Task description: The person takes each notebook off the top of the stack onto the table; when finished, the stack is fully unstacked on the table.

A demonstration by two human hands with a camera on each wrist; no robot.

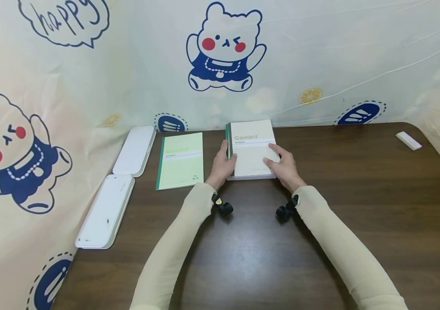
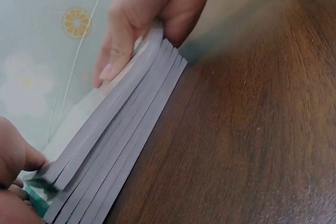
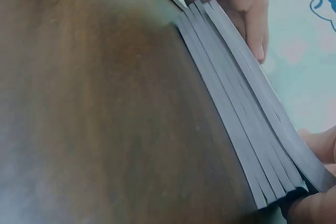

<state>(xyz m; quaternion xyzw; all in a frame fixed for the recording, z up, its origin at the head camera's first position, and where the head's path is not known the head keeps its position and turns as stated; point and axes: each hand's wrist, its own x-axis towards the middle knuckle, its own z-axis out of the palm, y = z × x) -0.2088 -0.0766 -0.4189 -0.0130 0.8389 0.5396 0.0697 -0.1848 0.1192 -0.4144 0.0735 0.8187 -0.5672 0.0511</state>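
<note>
A stack of several notebooks (image 1: 252, 159) lies flat near the back of the table, its top cover cream-white with lined print and the word Gambit. My left hand (image 1: 221, 164) grips its left side, thumb over the cover edge. On the other side my right hand (image 1: 284, 168) holds the right edge, thumb and fingertips on the cover. Both wrist views show the grey page edges (image 2: 121, 119) of the stack, with the upper notebooks (image 3: 257, 82) bent up and parted from those below. Beside my left hand lies a single pale green notebook (image 1: 181, 161) with a darker green spine.
Two white flat cases, one farther back (image 1: 134, 150) and one nearer (image 1: 105, 211), line the table's left edge. A small white block (image 1: 409, 141) lies at the back right. Behind the brown table (image 1: 340, 241) hangs a printed cloth (image 1: 301, 51).
</note>
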